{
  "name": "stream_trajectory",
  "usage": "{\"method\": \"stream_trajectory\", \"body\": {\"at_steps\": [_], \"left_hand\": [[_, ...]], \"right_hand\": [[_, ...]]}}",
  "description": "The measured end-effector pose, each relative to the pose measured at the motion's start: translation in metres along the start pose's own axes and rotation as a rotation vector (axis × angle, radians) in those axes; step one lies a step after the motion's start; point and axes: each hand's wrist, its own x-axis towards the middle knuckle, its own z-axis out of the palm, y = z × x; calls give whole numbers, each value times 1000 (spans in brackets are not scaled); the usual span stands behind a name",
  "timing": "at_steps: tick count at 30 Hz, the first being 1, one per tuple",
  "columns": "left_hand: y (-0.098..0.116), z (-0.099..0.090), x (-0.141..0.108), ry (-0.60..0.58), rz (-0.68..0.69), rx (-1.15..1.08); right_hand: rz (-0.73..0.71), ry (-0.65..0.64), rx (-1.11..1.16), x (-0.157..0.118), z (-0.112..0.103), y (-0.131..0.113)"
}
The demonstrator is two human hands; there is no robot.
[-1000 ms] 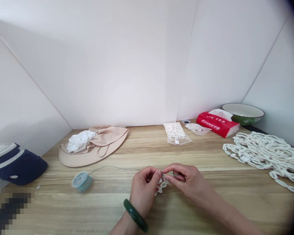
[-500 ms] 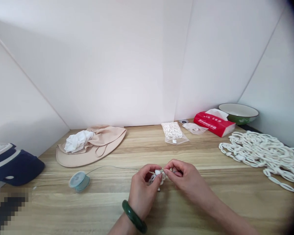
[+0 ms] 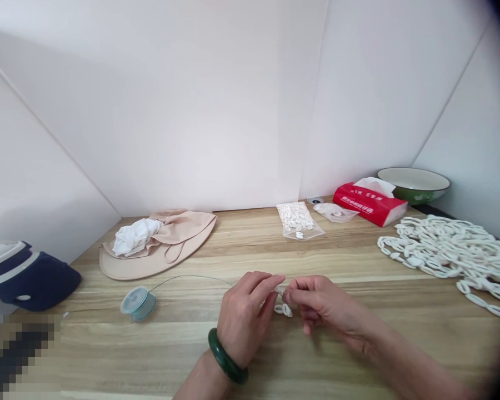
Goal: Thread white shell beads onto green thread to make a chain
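Over the front middle of the table, my left hand, with a green bangle on its wrist, pinches at a small cluster of white oval pieces. Some of these hang below its fingertips, and the rest are hidden behind the hand. Close on the other side, my right hand is closed in a pinch on what looks like a thin cord. A grey-green cord runs from the spool at the left to behind my left hand. The exact contact at the fingertips is too small to see.
Behind the hands lies a clear bag of white oval pieces, with a smaller bag and a red tissue pack beside it. White chain-like strands heap at right near a bowl. At left are a beige hat and navy container.
My left fingers have straightened and come over the white pieces, covering more of them. The right hand has shifted slightly right, its lower fingers dropping. The whole view has tilted a little.
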Motion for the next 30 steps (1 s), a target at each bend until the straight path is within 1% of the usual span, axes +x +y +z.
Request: {"method": "stream_trajectory", "body": {"at_steps": [3,5,9,11,13,16,18,21,24,27,30], "left_hand": [[-1,-2,1,-37,43,-24],[-1,-3,1,-71,49,-76],[-1,-2,1,-94,-21,-195],[0,-1,1,-76,-50,-235],[3,-2,2,-17,-91,-260],[8,-8,3,148,-172,-269],[11,-12,4,204,-167,-251],[13,-15,5,181,-66,-175],[12,-12,5,160,7,-108],[9,-7,5,147,25,-106],[9,-5,4,89,-2,-129]], "right_hand": [[-6,-77,12,-1,-6,-2],[9,-146,45,0,-11,-2],[87,-294,163,5,-19,3],[110,-336,230,8,-20,5],[116,-351,289,9,-20,6],[114,-354,350,9,-18,4],[113,-350,371,7,-18,4],[109,-332,383,7,-19,3],[100,-316,372,7,-19,4],[93,-312,341,8,-19,3],[82,-302,288,8,-17,3]]}}
